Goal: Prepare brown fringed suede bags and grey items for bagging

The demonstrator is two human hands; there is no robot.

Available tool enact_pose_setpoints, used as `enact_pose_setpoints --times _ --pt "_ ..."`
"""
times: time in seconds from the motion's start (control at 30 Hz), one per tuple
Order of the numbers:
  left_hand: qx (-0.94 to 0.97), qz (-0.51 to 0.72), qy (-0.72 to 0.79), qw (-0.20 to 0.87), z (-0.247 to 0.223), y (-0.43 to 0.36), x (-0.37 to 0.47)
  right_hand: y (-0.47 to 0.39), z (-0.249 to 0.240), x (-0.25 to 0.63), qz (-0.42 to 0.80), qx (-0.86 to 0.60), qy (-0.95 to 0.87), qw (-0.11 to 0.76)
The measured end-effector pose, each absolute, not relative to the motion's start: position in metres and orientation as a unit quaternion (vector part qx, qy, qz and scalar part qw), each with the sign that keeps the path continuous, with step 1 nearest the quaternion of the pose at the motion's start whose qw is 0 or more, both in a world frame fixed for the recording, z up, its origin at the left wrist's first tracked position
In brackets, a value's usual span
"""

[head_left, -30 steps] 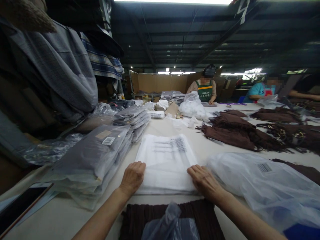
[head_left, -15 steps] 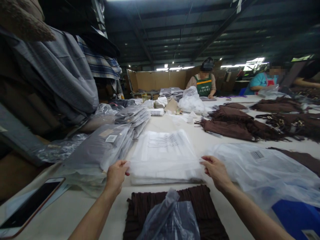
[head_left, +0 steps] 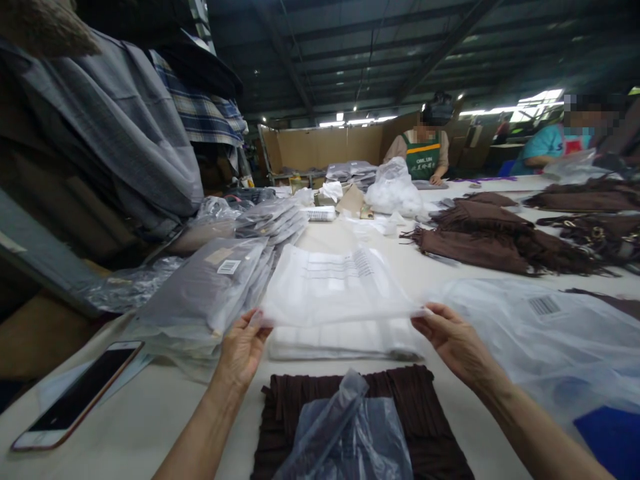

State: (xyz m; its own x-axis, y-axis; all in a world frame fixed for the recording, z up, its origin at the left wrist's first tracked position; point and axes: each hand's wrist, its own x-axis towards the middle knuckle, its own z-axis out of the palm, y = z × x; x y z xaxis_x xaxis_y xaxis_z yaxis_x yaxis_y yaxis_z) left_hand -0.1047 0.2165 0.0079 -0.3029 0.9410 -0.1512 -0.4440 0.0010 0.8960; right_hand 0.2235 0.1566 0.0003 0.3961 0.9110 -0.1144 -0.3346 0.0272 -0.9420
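A translucent printed plastic bag [head_left: 330,283] is stretched between my two hands, over a stack of white bags [head_left: 340,341]. My left hand [head_left: 245,347] pinches its near left corner. Its near right corner is pinched by my right hand [head_left: 450,337]. Closest to me lies a folded dark brown fringed cloth [head_left: 425,413], with a crumpled clear plastic bag [head_left: 355,433] on top of it.
Bagged grey items [head_left: 200,280] are piled on the left beside a phone [head_left: 80,393]. Brown scarves [head_left: 480,247] and large clear bags [head_left: 500,320] lie on the right. Across the table [head_left: 330,233], a person in a green apron [head_left: 423,160] works; another person [head_left: 550,147] is farther right.
Both hands have lifted the near edge of the printed bag, and more of the white stack shows beneath it. The whole view has shifted slightly.
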Motion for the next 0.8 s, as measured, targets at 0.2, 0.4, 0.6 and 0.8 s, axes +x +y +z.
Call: enact_pose_setpoints --times 0.2,0.4,0.6,0.8 --pt "0.361 0.592 0.539 0.479 -0.014 0.197 -0.118 0.14 -0.013 0.225 0.459 -0.559 -0.335 0.603" --pt "0.517 0.43 0.658 0.34 -0.042 0.17 -0.135 0.116 -0.027 0.222 0.363 -0.649 -0.466 0.479" --pt "0.57 0.337 0.692 0.288 -0.047 0.151 -0.13 0.098 -0.04 0.218 0.313 -0.71 -0.469 0.422" --pt "0.598 0.306 0.688 0.273 -0.055 0.13 -0.132 0.081 -0.04 0.217 0.341 -0.738 -0.429 0.393"
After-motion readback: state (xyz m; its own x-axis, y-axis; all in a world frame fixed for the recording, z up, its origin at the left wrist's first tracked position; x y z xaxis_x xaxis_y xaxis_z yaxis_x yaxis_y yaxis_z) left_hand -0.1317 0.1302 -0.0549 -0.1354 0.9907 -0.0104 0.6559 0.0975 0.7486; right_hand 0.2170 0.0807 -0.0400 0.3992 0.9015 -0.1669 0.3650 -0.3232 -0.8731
